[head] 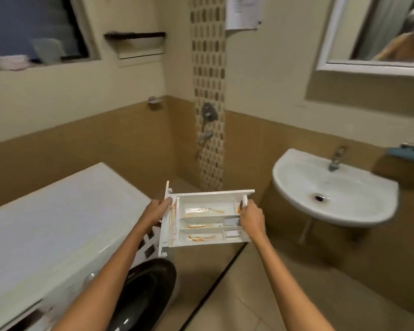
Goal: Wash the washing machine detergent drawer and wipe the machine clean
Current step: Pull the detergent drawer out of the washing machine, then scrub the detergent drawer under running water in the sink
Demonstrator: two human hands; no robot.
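In the centre of the frame, the white detergent drawer (206,217) is held in the air with its open side up, completely out of the washing machine (58,211). It is above the tiled floor (261,295), between the machine in the lower left and the sink (296,177) on the right, and it touches neither of them. The left hand (157,210) grips the left end of the drawer, at its front panel, with the fingers curled around the edge. The right hand (251,217) grips the right end, with the thumb on the upper side and the fingers closed on the rim. Inside the drawer there are three long compartments, and each one shows orange-brown stains on its bottom; one more stain runs along the left inner wall. The dark round door (141,295) of the machine is at the lower centre. A tap (336,158) stands at the back of the sink, and a mirror (368,32) hangs in the upper right.
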